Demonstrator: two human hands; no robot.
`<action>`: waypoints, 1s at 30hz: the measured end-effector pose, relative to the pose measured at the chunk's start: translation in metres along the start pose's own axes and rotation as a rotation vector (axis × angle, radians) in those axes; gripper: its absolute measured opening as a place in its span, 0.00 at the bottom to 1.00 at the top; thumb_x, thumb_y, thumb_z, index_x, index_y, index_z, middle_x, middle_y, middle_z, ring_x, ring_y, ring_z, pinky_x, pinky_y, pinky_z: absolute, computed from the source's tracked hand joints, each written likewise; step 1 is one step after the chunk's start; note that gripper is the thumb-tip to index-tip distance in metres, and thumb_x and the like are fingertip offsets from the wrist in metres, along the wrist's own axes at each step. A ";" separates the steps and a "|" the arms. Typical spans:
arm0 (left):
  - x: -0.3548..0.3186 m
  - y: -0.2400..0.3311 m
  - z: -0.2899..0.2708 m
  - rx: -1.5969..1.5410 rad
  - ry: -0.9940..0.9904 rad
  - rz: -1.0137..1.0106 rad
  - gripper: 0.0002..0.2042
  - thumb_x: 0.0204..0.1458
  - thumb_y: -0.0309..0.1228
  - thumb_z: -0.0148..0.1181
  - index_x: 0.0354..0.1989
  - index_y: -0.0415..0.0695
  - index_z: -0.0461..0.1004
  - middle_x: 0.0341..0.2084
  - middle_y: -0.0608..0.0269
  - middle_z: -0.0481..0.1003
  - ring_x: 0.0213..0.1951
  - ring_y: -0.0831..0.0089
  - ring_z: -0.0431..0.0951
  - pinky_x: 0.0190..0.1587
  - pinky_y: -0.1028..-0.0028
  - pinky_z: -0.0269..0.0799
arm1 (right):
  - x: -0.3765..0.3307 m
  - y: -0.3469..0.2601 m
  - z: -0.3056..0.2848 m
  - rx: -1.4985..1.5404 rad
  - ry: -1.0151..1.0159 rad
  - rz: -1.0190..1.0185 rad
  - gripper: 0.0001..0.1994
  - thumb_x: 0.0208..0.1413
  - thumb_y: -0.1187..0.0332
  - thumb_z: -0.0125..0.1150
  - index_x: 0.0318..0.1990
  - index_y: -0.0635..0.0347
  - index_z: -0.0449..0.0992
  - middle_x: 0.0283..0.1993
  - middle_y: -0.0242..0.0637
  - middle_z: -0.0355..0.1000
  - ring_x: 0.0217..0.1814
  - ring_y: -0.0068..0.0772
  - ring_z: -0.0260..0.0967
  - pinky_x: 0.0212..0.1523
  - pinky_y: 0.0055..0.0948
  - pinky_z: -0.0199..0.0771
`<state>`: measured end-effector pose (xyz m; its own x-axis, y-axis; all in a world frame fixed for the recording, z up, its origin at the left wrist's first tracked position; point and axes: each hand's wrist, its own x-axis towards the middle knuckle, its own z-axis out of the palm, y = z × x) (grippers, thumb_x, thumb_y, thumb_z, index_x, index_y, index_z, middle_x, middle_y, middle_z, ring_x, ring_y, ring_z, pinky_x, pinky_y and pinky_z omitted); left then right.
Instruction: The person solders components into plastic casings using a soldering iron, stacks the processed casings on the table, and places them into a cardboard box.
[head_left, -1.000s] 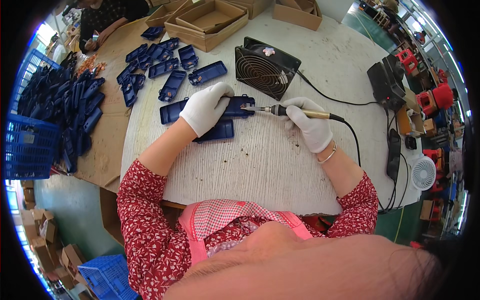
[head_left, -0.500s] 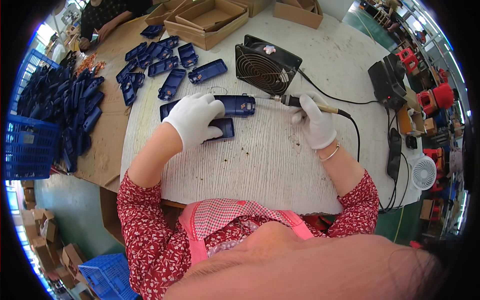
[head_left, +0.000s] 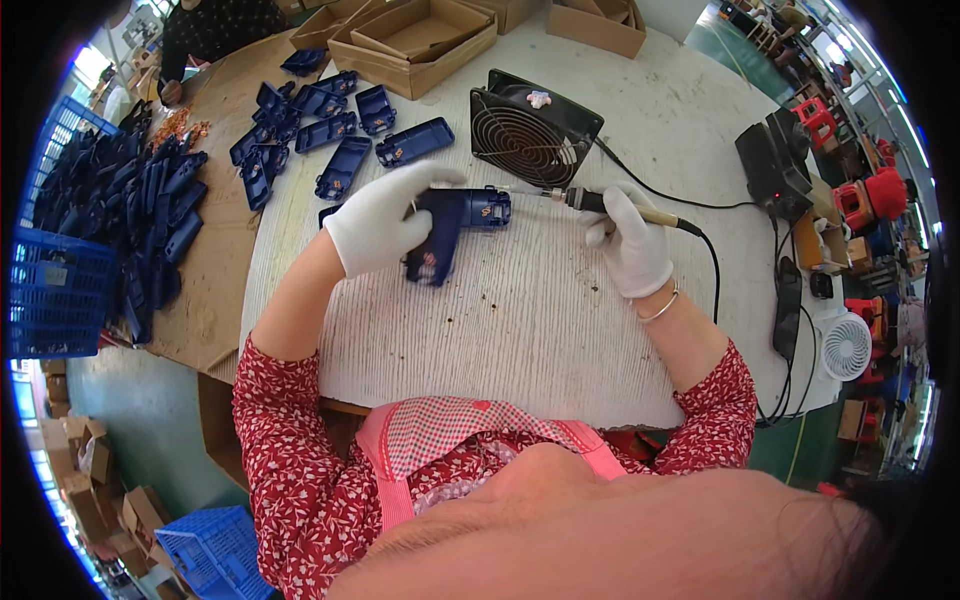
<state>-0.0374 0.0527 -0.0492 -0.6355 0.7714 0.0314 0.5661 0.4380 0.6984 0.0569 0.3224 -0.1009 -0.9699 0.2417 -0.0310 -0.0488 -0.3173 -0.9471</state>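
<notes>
Clearly, from the head view, the left hand [head_left: 385, 225] had its fingers clamped on a blurred, tilted dark-blue casing [head_left: 434, 248] at its four o'clock, over the counter [head_left: 530, 345]. A second casing [head_left: 488, 209], partly hidden, lay at three o'clock. The right hand [head_left: 635, 240] had its fingers closed around a soldering iron [head_left: 590, 201] pointing toward nine o'clock. Loose casings [head_left: 325, 133] lay at the left hand's eleven o'clock.

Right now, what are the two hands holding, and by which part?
The right hand holds a soldering iron by its handle; the left hand, a blurred blue case, seemingly near its upper end.
</notes>
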 end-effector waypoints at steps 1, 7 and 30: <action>0.002 0.000 0.000 -0.038 0.156 0.083 0.19 0.43 0.19 0.49 0.47 0.42 0.68 0.28 0.60 0.72 0.30 0.71 0.72 0.37 0.75 0.69 | 0.000 0.000 0.000 0.002 -0.023 0.003 0.09 0.59 0.66 0.50 0.37 0.64 0.70 0.26 0.38 0.73 0.20 0.20 0.66 0.23 0.17 0.67; 0.010 -0.008 0.012 -0.462 0.377 -0.363 0.09 0.47 0.23 0.53 0.38 0.38 0.69 0.28 0.60 0.72 0.33 0.72 0.76 0.35 0.74 0.70 | 0.000 -0.001 -0.001 0.042 -0.032 0.024 0.09 0.59 0.66 0.49 0.36 0.64 0.70 0.27 0.38 0.73 0.21 0.20 0.66 0.24 0.18 0.68; 0.014 -0.017 0.028 0.054 0.443 -0.078 0.05 0.45 0.26 0.57 0.27 0.39 0.69 0.25 0.54 0.73 0.32 0.59 0.74 0.37 0.68 0.69 | -0.006 -0.008 0.006 -0.201 -0.156 0.048 0.09 0.57 0.72 0.51 0.43 0.66 0.71 0.33 0.39 0.75 0.28 0.21 0.71 0.30 0.19 0.73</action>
<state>-0.0415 0.0693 -0.0806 -0.8340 0.4684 0.2917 0.5270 0.5192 0.6728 0.0619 0.3175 -0.0911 -0.9958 0.0815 -0.0424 0.0313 -0.1324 -0.9907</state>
